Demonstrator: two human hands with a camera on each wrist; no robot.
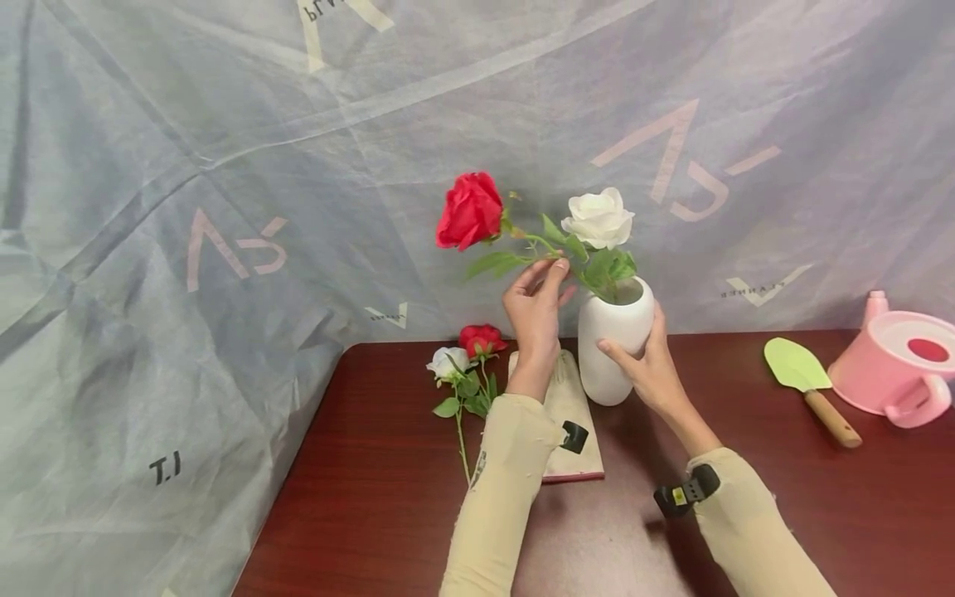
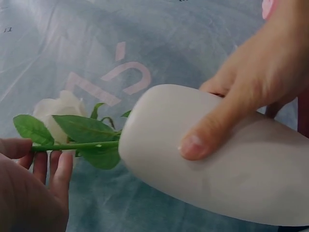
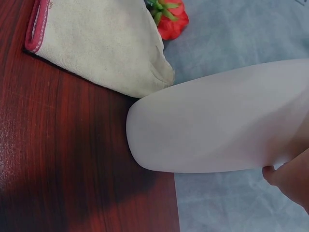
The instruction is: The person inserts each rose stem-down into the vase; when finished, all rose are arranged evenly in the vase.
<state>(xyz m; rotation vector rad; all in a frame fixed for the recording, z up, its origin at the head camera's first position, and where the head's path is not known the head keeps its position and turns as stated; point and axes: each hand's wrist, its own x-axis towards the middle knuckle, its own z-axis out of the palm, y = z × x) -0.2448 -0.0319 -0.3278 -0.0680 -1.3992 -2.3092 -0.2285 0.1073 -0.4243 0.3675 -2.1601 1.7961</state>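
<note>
On the table (image 1: 358, 506), vase (image 1: 606, 326) in one hand, red rose (image 1: 472, 211) in the other.
The right hand (image 1: 655, 369) curls partly around the vase's side, probably to steady it; the left hand (image 1: 535, 308) has thumb and fingertips closed on the red rose's stem (image 2: 94, 145) by the vase mouth, likely a light pinch for angling it. The white rose (image 1: 599, 218) stands in the mouth, seemingly propped by the rim.

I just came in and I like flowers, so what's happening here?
A person's left hand pinches a red rose by its stem, next to a white vase that the right hand holds. A white rose rises from the vase. A second red rose and second white rose lie on the table.
</note>
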